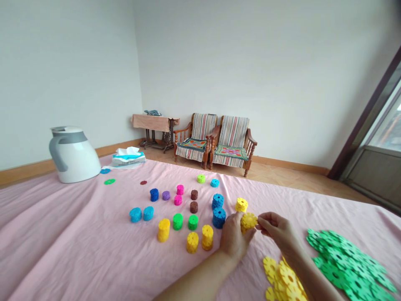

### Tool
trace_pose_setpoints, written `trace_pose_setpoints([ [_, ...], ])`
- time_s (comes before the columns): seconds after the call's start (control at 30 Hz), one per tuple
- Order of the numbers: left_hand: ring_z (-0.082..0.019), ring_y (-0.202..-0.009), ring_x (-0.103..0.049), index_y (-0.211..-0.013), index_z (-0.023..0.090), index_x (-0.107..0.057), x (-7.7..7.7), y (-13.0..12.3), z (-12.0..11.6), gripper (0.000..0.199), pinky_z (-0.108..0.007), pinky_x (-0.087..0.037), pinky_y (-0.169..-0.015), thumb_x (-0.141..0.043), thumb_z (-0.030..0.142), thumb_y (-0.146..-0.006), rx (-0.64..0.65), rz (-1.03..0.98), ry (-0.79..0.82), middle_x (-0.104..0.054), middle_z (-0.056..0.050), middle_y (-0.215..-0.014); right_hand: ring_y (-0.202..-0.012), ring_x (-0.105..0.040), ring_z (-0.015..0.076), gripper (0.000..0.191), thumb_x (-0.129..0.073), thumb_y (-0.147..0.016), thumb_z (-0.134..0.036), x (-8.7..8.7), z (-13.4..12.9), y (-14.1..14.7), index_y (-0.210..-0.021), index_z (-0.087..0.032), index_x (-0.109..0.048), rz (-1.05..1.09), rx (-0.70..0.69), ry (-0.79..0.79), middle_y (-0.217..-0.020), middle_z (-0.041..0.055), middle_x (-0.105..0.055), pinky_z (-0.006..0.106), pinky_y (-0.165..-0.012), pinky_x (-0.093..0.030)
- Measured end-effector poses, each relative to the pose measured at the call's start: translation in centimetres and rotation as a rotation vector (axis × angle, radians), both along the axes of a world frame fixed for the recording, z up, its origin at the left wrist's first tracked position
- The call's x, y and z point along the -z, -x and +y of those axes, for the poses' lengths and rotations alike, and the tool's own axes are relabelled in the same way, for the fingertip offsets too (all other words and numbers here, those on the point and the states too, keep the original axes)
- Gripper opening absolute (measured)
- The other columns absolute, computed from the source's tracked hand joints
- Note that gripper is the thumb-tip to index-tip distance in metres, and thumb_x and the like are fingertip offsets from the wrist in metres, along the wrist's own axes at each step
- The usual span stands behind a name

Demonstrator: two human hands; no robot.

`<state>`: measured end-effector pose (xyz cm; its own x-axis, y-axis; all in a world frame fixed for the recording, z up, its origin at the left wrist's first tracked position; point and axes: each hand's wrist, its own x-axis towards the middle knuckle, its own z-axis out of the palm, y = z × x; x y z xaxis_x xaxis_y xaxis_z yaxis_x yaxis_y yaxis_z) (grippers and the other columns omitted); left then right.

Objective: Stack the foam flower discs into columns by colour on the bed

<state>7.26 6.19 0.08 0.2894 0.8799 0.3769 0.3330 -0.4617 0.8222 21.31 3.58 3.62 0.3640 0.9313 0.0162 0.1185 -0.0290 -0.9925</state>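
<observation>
My left hand [233, 237] is closed around a short stack of yellow notched snowflake discs [248, 220], its thumb on the near side. At the right edge of that stack, the fingertips of my right hand [277, 229] pinch a yellow disc. Just behind stands another yellow stack [241, 204]. Two dark blue stacks [219, 218] are left of my left hand. Below my right forearm lies a loose heap of yellow discs [286, 282], partly hidden by the arm. A bigger heap of green discs [347, 263] spreads to the right.
Several sorted stacks stand on the pink cloth [78, 242], including yellow [163, 230], green [178, 222], brown [194, 207] and pink [178, 200] ones. A white kettle [78, 156] and a tissue pack [129, 159] are at the back left. Two wooden armchairs [233, 144] stand beyond the table.
</observation>
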Motion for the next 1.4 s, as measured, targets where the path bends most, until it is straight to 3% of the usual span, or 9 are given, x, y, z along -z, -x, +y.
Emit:
trace_pose_setpoints([
  [0.2, -0.023, -0.087, -0.057, -0.09, 0.019, -0.058, -0.1, 0.0, 0.0, 0.019, -0.031, -0.043, -0.074, -0.067, 0.025, -0.073, -0.004, -0.007, -0.009, -0.063, -0.005, -0.09, -0.062, -0.067, 0.0188, 0.031, -0.073, -0.056, -0.039, 0.8, 0.0, -1.2, -0.073, -0.015, -0.062, -0.005, -0.088, 0.044, -0.065, 0.0063, -0.071, 0.028, -0.058, -0.051],
  [0.33, -0.023, -0.088, -0.058, -0.093, 0.02, -0.059, -0.1, 0.0, 0.0, 0.023, -0.031, -0.044, -0.076, -0.067, 0.023, -0.072, -0.004, -0.011, 0.003, -0.064, -0.004, -0.092, -0.062, -0.068, 0.0205, 0.031, -0.066, -0.061, -0.044, 0.8, -0.1, -1.9, -0.075, -0.017, -0.06, -0.146, -0.075, 0.033, -0.072, 0.0085, -0.072, 0.027, -0.053, -0.048],
  [0.47, -0.023, -0.095, -0.058, -0.105, 0.02, -0.059, -0.1, -0.1, -0.1, 0.036, -0.033, -0.043, -0.085, -0.069, 0.026, -0.071, -0.023, -0.021, 0.012, -0.065, -0.005, -0.099, -0.061, -0.066, 0.0192, 0.024, -0.051, -0.073, -0.042, 0.6, -1.0, -4.2, -0.072, -0.019, -0.059, -0.534, -0.014, 0.039, -0.069, 0.0055, -0.07, 0.027, -0.053, -0.044],
  [0.57, -0.024, -0.097, -0.058, -0.109, 0.018, -0.059, -0.1, -0.1, 0.0, 0.039, -0.034, -0.043, -0.088, -0.068, 0.027, -0.072, -0.032, 0.0, 0.006, -0.065, -0.007, -0.102, -0.059, -0.062, 0.0181, 0.014, -0.054, -0.07, -0.033, 0.7, -2.2, -6.4, -0.064, -0.021, -0.057, -0.928, -0.041, 0.123, -0.062, 0.0028, -0.066, 0.028, -0.057, -0.041],
  [0.7, -0.024, -0.096, -0.058, -0.108, 0.018, -0.059, -0.1, 0.0, 0.0, 0.038, -0.034, -0.043, -0.087, -0.067, 0.028, -0.072, -0.018, 0.012, -0.003, -0.065, -0.007, -0.101, -0.067, -0.06, 0.0193, 0.008, -0.061, -0.061, -0.027, 1.1, -3.7, -7.9, -0.065, -0.021, -0.058, -1.112, -0.161, 0.249, -0.069, 0.003, -0.067, 0.028, -0.061, -0.039],
  [0.97, -0.024, -0.094, -0.058, -0.105, 0.018, -0.06, 0.0, 0.0, 0.2, 0.034, -0.034, -0.044, -0.084, -0.065, 0.028, -0.074, -0.012, 0.016, -0.02, -0.065, -0.006, -0.099, -0.066, -0.057, 0.0164, 0.008, -0.061, -0.058, -0.02, 0.8, -4.0, -7.3, -0.065, -0.02, -0.057, -1.0, -0.251, 0.229, -0.068, 0.0014, -0.066, 0.025, -0.061, -0.037],
  [1.17, -0.024, -0.093, -0.057, -0.104, 0.019, -0.061, 0.1, 0.0, 0.3, 0.032, -0.033, -0.044, -0.083, -0.066, 0.027, -0.074, -0.007, 0.01, -0.02, -0.064, -0.005, -0.096, -0.049, -0.043, 0.0102, 0.013, -0.061, -0.065, -0.026, -0.4, -3.4, -6.3, -0.055, -0.019, -0.056, -0.691, -0.332, 0.173, -0.048, -0.0038, -0.052, 0.023, -0.048, -0.028],
  [1.27, -0.023, -0.092, -0.057, -0.102, 0.019, -0.06, 0.0, 0.0, 0.2, 0.03, -0.032, -0.043, -0.082, -0.066, 0.027, -0.074, -0.008, 0.007, -0.016, -0.064, -0.005, -0.095, -0.047, -0.04, 0.0088, 0.022, -0.066, -0.065, -0.036, -1.2, -2.8, -5.0, -0.057, -0.019, -0.056, -0.47, -0.225, 0.103, -0.047, -0.0047, -0.049, 0.023, -0.046, -0.027],
  [1.4, -0.023, -0.089, -0.057, -0.097, 0.019, -0.06, -0.1, 0.1, 0.1, 0.026, -0.032, -0.043, -0.078, -0.067, 0.027, -0.074, -0.001, 0.011, -0.015, -0.063, -0.004, -0.092, -0.049, -0.047, 0.0092, 0.032, -0.071, -0.062, -0.047, -1.3, -1.4, -2.4, -0.066, -0.017, -0.06, -0.113, -0.064, 0.027, -0.053, -0.0019, -0.057, 0.021, -0.047, -0.035],
])
